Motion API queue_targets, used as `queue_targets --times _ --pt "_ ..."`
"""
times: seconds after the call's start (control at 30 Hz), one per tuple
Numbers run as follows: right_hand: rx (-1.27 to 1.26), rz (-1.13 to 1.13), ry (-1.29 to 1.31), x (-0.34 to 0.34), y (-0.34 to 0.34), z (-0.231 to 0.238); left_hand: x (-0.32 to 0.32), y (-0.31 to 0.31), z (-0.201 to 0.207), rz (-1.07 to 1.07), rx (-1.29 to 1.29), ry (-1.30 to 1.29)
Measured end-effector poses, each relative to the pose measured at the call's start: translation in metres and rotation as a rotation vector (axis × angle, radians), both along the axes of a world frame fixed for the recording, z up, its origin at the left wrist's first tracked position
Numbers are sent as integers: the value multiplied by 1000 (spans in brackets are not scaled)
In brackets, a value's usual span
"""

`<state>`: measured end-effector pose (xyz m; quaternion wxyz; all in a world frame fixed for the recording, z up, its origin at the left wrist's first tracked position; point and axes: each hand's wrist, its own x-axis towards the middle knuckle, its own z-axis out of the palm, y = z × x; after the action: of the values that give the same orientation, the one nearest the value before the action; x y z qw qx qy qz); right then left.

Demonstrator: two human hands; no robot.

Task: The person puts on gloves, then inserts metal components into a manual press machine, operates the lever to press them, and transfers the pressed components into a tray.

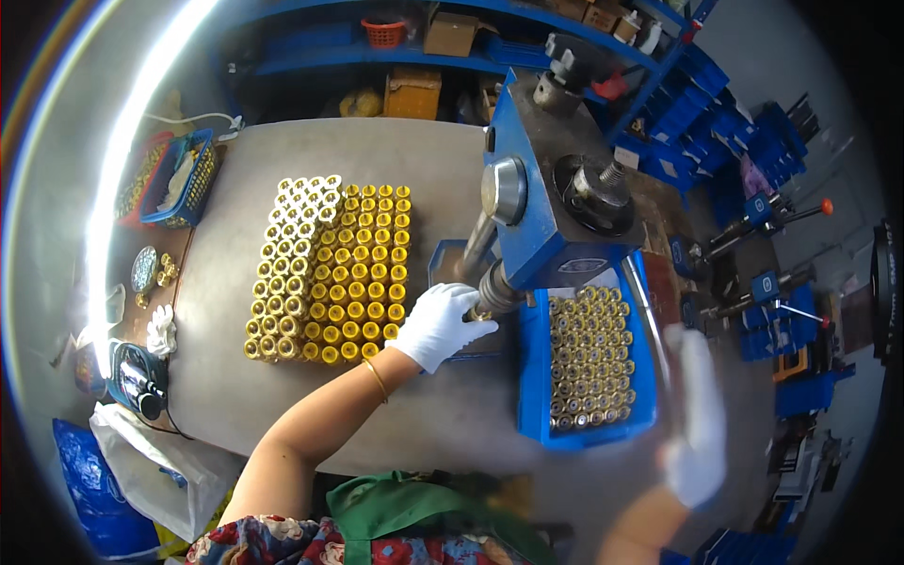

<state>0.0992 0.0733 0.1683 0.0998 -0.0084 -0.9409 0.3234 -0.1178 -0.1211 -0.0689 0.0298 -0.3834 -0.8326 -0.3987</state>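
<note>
My left hand (435, 327), in a white glove, pinches a small brass fitting at the foot of the ram (497, 287) of a blue hand press (556, 226). The fingers and the ram hide most of that fitting. My right hand (697, 424), also gloved in white, is smeared by motion beside the press's long metal lever (648, 306); its fingers cannot be made out. Left of the press stand close rows of brass fittings (363, 273), with paler ones (292, 240) at their left side. A blue tray (539, 405) right of the press holds several rows of brass parts.
A blue basket (193, 184) stands at the table's far left. A loose white glove (161, 331) and a dark pouch (137, 379) lie along the left edge. Behind the grey table (377, 146) is blue shelving (330, 61). More presses (767, 212) and blue bins stand at right.
</note>
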Motion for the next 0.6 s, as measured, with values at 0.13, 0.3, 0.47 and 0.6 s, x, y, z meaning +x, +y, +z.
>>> queue_targets --times 0.13,0.3,0.47,0.6 --pt "-383 -196 -161 -44 -1 -96 -3 -3 4 -12 10 -77" --pt "-343 -52 -137 -49 5 -63 4 -16 15 63 43 -170" --pt "-1203 823 540 -77 71 85 3 7 19 -20 58 -271" --pt "-1326 390 303 -185 2 51 -5 -15 23 17 75 -190"
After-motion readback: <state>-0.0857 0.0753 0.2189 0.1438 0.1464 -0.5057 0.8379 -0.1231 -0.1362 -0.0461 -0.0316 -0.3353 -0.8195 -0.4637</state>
